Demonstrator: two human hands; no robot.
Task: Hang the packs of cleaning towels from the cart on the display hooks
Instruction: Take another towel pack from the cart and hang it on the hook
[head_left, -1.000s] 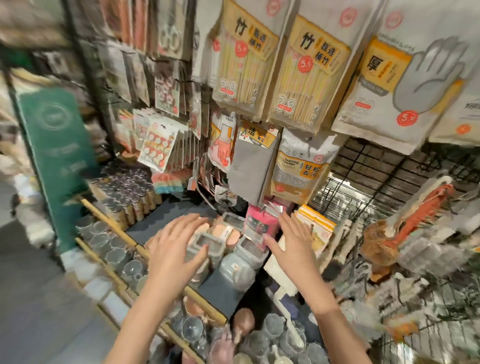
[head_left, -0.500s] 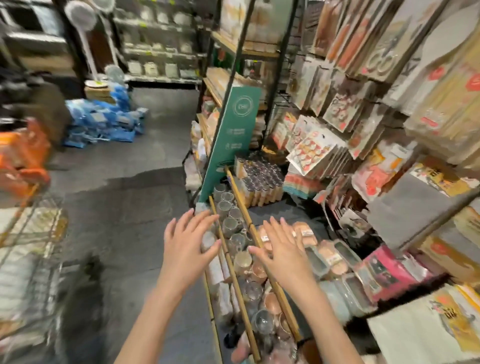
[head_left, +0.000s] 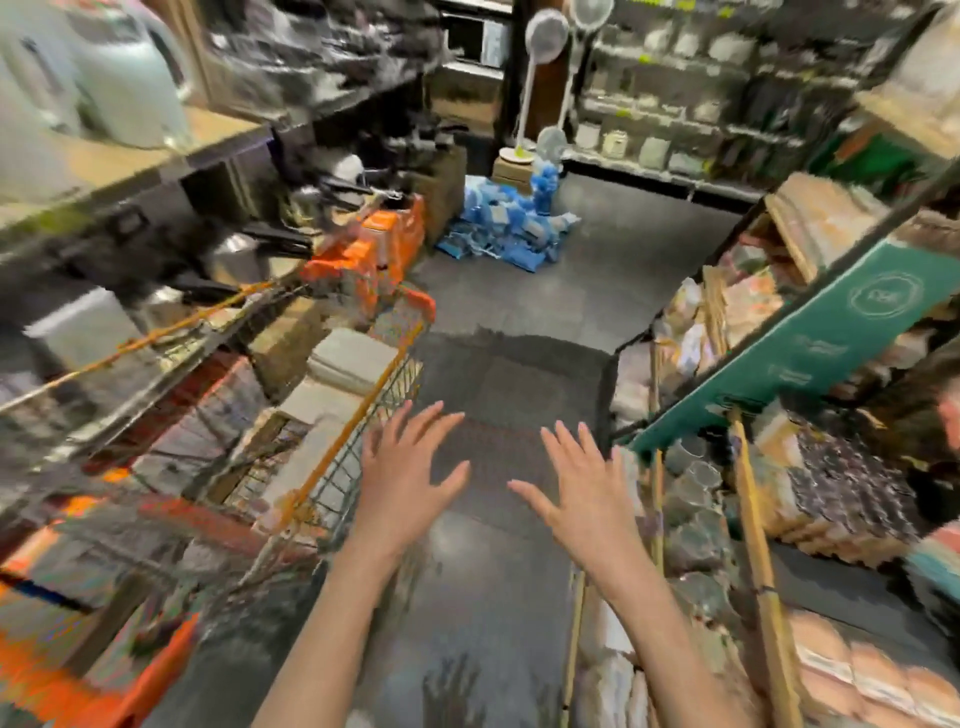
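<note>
A wire shopping cart (head_left: 358, 415) with an orange rim stands at the left of the aisle. Pale grey-white packs (head_left: 348, 358) lie stacked inside it; blur keeps me from reading them. My left hand (head_left: 405, 478) hovers with fingers spread just right of the cart's rim and holds nothing. My right hand (head_left: 582, 493) is also spread and empty, over the dark floor. The display hooks are out of view.
A low shelf with glass cups (head_left: 696, 499) and wooden rails (head_left: 758, 545) runs along the right, beside a green sign panel (head_left: 810, 343). Blue packs (head_left: 509, 228) lie heaped on the floor ahead near standing fans (head_left: 540, 62). Shelves of pans (head_left: 270, 244) line the left.
My view has swung left, away from the hanging display toward the aisle and the cart. Both hands stayed spread and empty and now hover by the cart.
</note>
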